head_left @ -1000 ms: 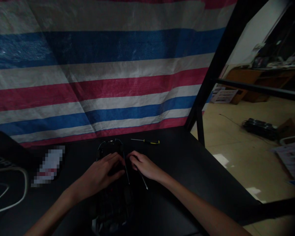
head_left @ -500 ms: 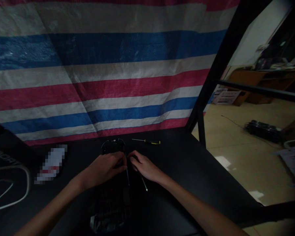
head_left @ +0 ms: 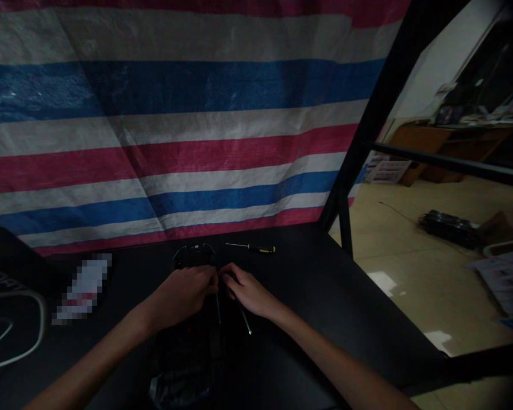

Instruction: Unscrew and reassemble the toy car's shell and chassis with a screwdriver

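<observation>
My left hand (head_left: 183,291) rests curled on a dark flat device (head_left: 194,341) lying on the black table (head_left: 316,296); its fingers press at the device's far part, near a rounded black piece (head_left: 194,254). My right hand (head_left: 245,290) is closed beside it, fingertips almost touching the left ones. Two thin metal rods (head_left: 244,319) stick out from under the hands toward me. What the fingers pinch is too dark to make out.
A small screwdriver with a yellow-black handle (head_left: 256,248) lies just beyond the hands. A blurred white item (head_left: 83,287) sits to the left, and a dark bag with white cord (head_left: 8,324) at far left. A striped tarp (head_left: 175,125) hangs behind; the table's edge drops off at right.
Both hands stay on the device with only slight shifts. The view has drifted a little.
</observation>
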`<state>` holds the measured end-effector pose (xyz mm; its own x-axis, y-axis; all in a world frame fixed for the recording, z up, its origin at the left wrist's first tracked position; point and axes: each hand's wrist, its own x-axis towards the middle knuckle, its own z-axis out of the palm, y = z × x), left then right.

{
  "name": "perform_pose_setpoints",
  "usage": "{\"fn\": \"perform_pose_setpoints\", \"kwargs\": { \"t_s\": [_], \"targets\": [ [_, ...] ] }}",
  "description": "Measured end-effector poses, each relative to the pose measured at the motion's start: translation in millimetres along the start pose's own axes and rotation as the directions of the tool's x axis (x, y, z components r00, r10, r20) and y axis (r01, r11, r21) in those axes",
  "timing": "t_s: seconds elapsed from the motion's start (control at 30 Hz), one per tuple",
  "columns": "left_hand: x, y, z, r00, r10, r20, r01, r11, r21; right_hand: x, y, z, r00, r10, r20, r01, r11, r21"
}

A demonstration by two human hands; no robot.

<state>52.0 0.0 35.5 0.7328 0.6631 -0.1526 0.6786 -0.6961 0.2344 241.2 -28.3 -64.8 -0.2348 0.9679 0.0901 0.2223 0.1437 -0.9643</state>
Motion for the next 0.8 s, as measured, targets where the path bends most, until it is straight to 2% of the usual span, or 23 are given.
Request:
{"fn": "perform_pose_setpoints", "kwargs": {
  "t_s": [0.13, 0.3, 0.4, 0.5, 0.57, 0.7, 0.8],
  "targets": [
    [1.4, 3.4, 3.6, 1.000, -0.016, -0.023, 0.018, 0.998, 0.052, 1.0, 1.7, 0.3, 1.000, 0.001, -0.001, -0.001, 1.000, -0.002],
    [2.3, 11.9, -3.5, 0.999, 0.001, 0.036, -0.004, 0.996, 0.086, 0.6, 0.4, -0.3, 1.000, 0.001, -0.006, -0.001, 1.000, 0.005],
    [2.3, 10.2, -7.9, 0.999, -0.012, 0.046, 0.010, 0.999, 0.039, 0.4, -0.6, -0.6, 1.000, -0.004, -0.002, 0.004, 1.000, 0.010],
    [4.3, 0.1, -10.0, 0.999, -0.005, 0.041, 0.008, 0.998, -0.057, 1.0, 0.1, -0.5, 1.000, -0.008, 0.001, 0.008, 1.000, 0.015],
    [7.1, -8.6, -10.6, 0.999, 0.036, 0.033, -0.031, 0.990, -0.136, 1.7, 1.3, -0.3, 1.000, -0.008, 0.001, 0.008, 1.000, 0.019],
    [13.8, -22.3, -10.8, 0.982, 0.190, 0.010, -0.181, 0.949, -0.260, 2.4, 2.2, -0.2, 1.000, -0.005, -0.001, 0.005, 1.000, 0.025],
    [16.8, -26.5, -11.1, 0.973, 0.233, -0.003, -0.223, 0.926, -0.303, 2.0, 0.6, -1.0, 1.000, -0.001, -0.006, 0.001, 1.000, 0.024]
  ]
}}
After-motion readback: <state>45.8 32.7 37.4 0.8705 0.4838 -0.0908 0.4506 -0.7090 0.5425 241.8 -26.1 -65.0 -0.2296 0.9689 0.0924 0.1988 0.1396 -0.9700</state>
